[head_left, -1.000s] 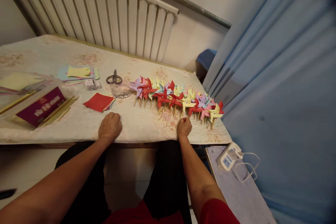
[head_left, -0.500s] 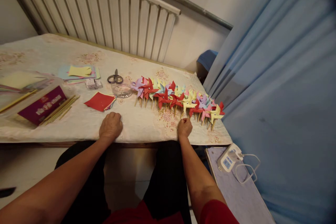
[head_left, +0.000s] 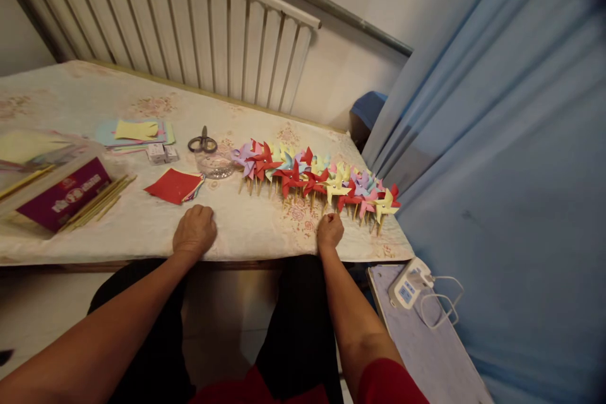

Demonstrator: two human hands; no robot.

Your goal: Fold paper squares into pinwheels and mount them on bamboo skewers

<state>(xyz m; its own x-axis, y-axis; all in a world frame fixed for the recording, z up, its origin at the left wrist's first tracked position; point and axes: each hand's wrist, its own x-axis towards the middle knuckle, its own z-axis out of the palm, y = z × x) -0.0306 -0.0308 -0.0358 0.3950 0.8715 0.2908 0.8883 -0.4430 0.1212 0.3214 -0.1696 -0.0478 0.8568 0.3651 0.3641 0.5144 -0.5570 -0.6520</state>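
Note:
My left hand (head_left: 195, 229) rests in a loose fist on the flowered tablecloth (head_left: 255, 227), just in front of a stack of red paper squares (head_left: 174, 186). My right hand (head_left: 330, 231), also curled into a fist, lies close to the near side of a long row of paper pinwheels (head_left: 313, 183) on thin sticks. No object shows in either hand. The pinwheels are red, yellow, pink, purple and blue. Beyond the red squares are a clear dish of small shiny pieces (head_left: 216, 167) and black-handled scissors (head_left: 203, 140).
At the left stands a clear plastic box with a purple label (head_left: 66, 196), beside a bundle of sticks (head_left: 101, 205). Behind are small white boxes (head_left: 161, 153) and coloured paper sheets (head_left: 137, 131). A power strip (head_left: 411, 284) lies at the right, near a blue curtain (head_left: 497, 170).
The view has shifted slightly, so everything on the table appears a little farther left. Both fists keep their places on the cloth, and no object has visibly been moved.

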